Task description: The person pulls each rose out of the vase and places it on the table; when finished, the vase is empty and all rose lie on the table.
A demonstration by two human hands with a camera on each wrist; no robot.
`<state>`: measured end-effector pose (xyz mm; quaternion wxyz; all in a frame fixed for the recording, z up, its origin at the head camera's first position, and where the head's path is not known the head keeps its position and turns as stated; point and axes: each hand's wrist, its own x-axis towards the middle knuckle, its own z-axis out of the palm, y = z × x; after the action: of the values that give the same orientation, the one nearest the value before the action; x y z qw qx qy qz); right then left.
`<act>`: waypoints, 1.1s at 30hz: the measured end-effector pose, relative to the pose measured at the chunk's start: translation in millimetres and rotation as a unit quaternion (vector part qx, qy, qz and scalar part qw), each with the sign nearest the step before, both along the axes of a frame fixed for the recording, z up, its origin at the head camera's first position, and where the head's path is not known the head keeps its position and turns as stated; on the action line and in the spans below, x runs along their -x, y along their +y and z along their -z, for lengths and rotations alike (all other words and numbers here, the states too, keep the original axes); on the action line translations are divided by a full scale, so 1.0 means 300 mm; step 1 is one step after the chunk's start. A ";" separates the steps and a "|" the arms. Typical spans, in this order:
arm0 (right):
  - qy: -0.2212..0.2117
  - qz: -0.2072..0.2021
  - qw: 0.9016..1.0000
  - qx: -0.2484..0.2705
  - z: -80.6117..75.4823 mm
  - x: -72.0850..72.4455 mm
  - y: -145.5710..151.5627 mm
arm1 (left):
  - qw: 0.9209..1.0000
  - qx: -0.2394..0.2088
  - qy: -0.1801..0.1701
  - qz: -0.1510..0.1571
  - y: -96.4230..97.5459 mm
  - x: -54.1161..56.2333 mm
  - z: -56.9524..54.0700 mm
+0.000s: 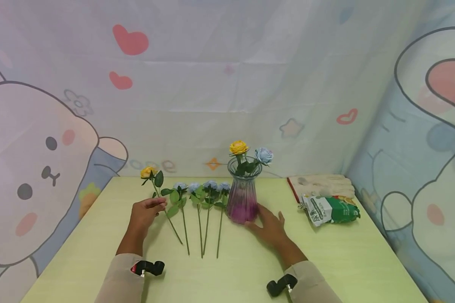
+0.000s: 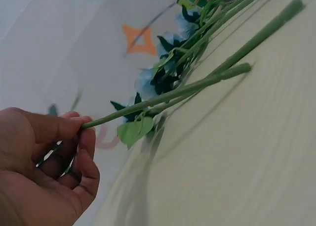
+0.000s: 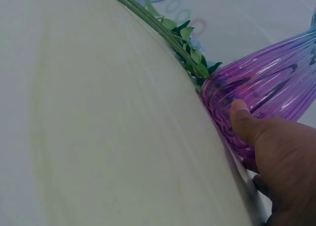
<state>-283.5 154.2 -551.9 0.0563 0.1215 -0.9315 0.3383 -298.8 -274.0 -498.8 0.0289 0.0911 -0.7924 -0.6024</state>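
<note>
The left grip (image 1: 147, 213) is drawn into a narrow pinch on the stem of a yellow rose (image 1: 148, 172), its bloom beyond the fingertips and its bare stem slanting back toward the person; the right grip (image 1: 270, 228) is curved about the base of the vase (image 1: 242, 202), thumb against the purple glass; two roses already stand in that vase, above the right grip; four blue roses (image 1: 210, 184) lie on the surface (image 1: 242, 269) between the two grips; the held stem crosses the nearest blue one in the left wrist view, though whether they touch is hard to tell; should they catch, a sideways pull could drag that neighbour along; so light a pinch may let the stem swivel; with the right grip so low, a knock at the rim might tip the vase.
</note>
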 end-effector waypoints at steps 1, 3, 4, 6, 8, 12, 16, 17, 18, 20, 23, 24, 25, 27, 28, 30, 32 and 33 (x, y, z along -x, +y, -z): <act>-0.001 -0.001 1.000 0.001 -0.002 -0.001 0.000 | 1.000 -0.005 -0.001 0.001 -0.010 -0.001 0.004; -0.002 -0.001 1.000 0.000 -0.003 0.000 0.000 | 1.000 -0.016 -0.005 0.010 -0.030 -0.003 0.016; -0.005 0.000 1.000 -0.002 -0.004 0.000 -0.001 | 1.000 -0.016 -0.007 0.018 -0.039 -0.005 0.022; -0.006 0.001 1.000 -0.004 -0.004 0.000 -0.001 | 0.999 -0.012 -0.009 0.029 -0.053 -0.009 0.038; -0.005 0.003 1.000 -0.005 -0.004 0.000 -0.001 | 0.999 0.000 -0.008 0.038 -0.064 -0.012 0.054; -0.004 0.000 1.000 -0.004 -0.005 0.000 -0.002 | 0.999 0.034 0.001 0.039 -0.076 -0.010 0.087; -0.007 -0.001 1.000 -0.004 -0.004 0.002 -0.002 | 0.996 0.076 0.018 0.046 -0.069 -0.010 0.105; -0.007 0.000 1.000 -0.005 -0.002 0.003 -0.001 | 0.995 0.089 0.022 0.046 -0.065 -0.011 0.108; -0.007 0.000 1.000 -0.006 0.001 0.005 -0.001 | 0.994 0.100 0.026 0.046 -0.061 -0.012 0.110; -0.011 0.001 1.000 -0.007 0.003 0.006 0.000 | 0.992 0.117 0.029 0.044 -0.055 -0.014 0.117; -0.012 0.001 1.000 -0.007 0.003 0.006 0.001 | 0.990 0.135 0.025 0.038 -0.052 -0.018 0.126; -0.013 0.001 1.000 -0.007 0.002 0.005 0.001 | 0.990 0.137 0.023 0.036 -0.052 -0.020 0.128; -0.015 0.001 1.000 -0.007 0.001 0.004 0.001 | 0.989 0.140 0.020 0.034 -0.052 -0.020 0.131; -0.012 0.000 1.000 -0.006 0.000 0.002 0.001 | 0.989 0.145 0.016 0.025 -0.051 -0.022 0.133; -0.010 0.000 1.000 -0.006 0.000 0.001 0.001 | 0.989 0.146 0.015 0.020 -0.051 -0.023 0.135; -0.008 -0.001 1.000 -0.005 0.000 0.000 0.001 | 0.988 0.152 0.016 0.015 -0.052 -0.023 0.139; -0.004 -0.002 1.000 -0.005 0.001 0.001 0.002 | 0.987 0.160 0.023 0.013 -0.054 -0.023 0.143; -0.003 -0.002 1.000 -0.006 0.002 0.003 0.002 | 0.986 0.165 0.029 0.015 -0.056 -0.022 0.145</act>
<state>-284.3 154.7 -552.5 0.0518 0.1226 -0.9334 0.3333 -292.2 -290.7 -542.2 0.0575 0.0563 -0.8813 -0.4657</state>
